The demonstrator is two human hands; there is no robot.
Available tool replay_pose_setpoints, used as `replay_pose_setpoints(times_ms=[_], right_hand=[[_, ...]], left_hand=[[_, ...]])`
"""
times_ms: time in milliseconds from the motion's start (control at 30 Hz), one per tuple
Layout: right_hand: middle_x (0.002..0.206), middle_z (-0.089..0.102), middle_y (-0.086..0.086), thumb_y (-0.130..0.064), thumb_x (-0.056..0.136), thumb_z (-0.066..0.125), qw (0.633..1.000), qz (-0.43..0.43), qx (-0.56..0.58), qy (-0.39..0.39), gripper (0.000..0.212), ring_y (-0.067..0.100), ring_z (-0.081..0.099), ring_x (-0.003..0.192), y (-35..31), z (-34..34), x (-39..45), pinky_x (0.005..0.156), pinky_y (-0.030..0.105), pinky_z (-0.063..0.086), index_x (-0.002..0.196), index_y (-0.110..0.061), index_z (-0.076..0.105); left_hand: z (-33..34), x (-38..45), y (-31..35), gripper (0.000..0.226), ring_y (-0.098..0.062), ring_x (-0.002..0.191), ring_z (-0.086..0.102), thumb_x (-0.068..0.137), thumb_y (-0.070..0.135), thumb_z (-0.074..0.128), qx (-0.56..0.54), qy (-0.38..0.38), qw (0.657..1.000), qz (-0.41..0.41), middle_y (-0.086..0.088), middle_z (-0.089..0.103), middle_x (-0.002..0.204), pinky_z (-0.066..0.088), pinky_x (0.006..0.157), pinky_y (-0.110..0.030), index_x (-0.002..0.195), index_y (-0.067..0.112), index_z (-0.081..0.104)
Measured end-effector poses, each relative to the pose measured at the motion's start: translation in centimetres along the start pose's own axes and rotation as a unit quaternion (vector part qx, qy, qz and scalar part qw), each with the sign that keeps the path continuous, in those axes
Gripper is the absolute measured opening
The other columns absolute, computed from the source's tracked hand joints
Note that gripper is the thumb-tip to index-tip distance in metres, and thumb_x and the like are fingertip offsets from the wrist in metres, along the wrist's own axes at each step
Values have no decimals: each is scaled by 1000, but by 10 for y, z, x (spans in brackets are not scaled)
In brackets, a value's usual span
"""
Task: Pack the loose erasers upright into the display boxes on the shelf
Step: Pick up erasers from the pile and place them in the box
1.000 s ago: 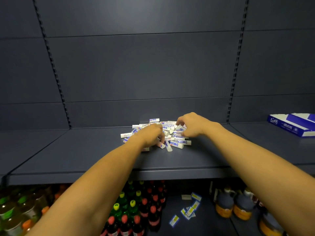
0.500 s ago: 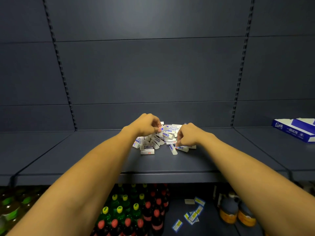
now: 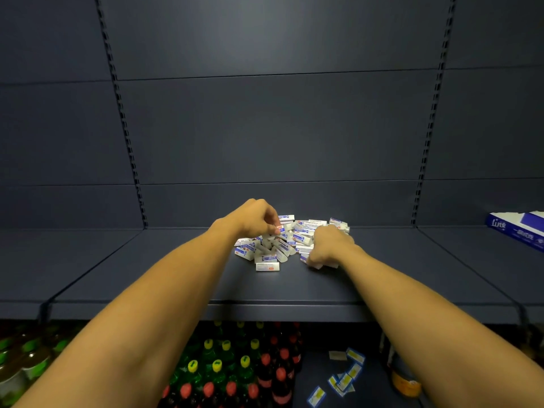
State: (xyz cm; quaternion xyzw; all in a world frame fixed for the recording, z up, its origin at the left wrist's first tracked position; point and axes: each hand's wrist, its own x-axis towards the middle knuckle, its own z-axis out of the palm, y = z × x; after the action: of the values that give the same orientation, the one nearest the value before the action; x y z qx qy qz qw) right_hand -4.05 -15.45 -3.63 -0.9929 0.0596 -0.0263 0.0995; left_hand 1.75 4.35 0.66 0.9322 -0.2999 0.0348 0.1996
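Roughly, by item:
Erasers: a loose heap of white erasers (image 3: 290, 241) with blue-and-red sleeves lies on the dark shelf (image 3: 182, 269), toward the back, lying flat or tilted at mixed angles.
Left hand: the left hand (image 3: 254, 217) hovers over the heap's left side, fingers curled down, fingertips pinching an eraser at the top of the heap.
Right hand: the right hand (image 3: 328, 247) sits on the heap's right edge, fingers curled under around several erasers; how many cannot be told.
Stray eraser: one eraser (image 3: 267, 266) lies flat just in front of the heap.
Far right: a blue-and-white box (image 3: 518, 232) rests on the neighbouring shelf section, well apart from the heap.
Below: bottles (image 3: 235, 375) with yellow and red caps, scattered yellow-and-blue packets (image 3: 343, 378), and a dark jug (image 3: 404, 381).
Obstructions: both forearms cross the shelf's front edge and hide part of the lower shelf.
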Motion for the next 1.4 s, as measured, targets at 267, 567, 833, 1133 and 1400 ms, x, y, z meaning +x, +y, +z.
replay_pose_setpoints(times_ms=[267,567,833,1133,1400], right_hand=[[75,74,-2,-23,71,88,951,-17,292,104,15,11,68,78,23,-47,7,62,23,53,75,-13,77],[77,75,-2,-20,72,88,910,52,375,168,12,9,68,73,74,-59,-9,62,20,53,77,-17,78],[83,73,-1,-19,78,83,910,116,331,221,11,5,63,79,132,-79,-48,59,14,42,88,-16,79],[90,73,-7,-30,83,80,909,167,279,263,14,12,63,93,241,-100,-102,64,20,49,95,-23,74],[98,68,-2,-28,84,80,922,188,222,255,13,15,61,94,350,-134,-142,64,23,49,92,-24,71]], left_hand=[[-15,6,8,13,-6,79,68,87,26,78,-29,35,999,13,5,73,86,48,69,-17,96,17,74],[-10,39,41,12,-12,81,68,89,22,75,-70,29,995,57,1,73,87,49,70,-22,97,13,75],[25,82,96,14,-12,76,70,89,26,76,-74,-9,988,133,0,74,84,56,66,-23,97,14,76],[67,120,202,15,-8,81,67,88,26,77,-59,-42,978,194,3,73,87,49,71,-19,98,15,77],[108,154,312,14,-10,87,67,87,28,78,-51,-41,979,195,4,73,91,53,75,-24,96,18,76]])
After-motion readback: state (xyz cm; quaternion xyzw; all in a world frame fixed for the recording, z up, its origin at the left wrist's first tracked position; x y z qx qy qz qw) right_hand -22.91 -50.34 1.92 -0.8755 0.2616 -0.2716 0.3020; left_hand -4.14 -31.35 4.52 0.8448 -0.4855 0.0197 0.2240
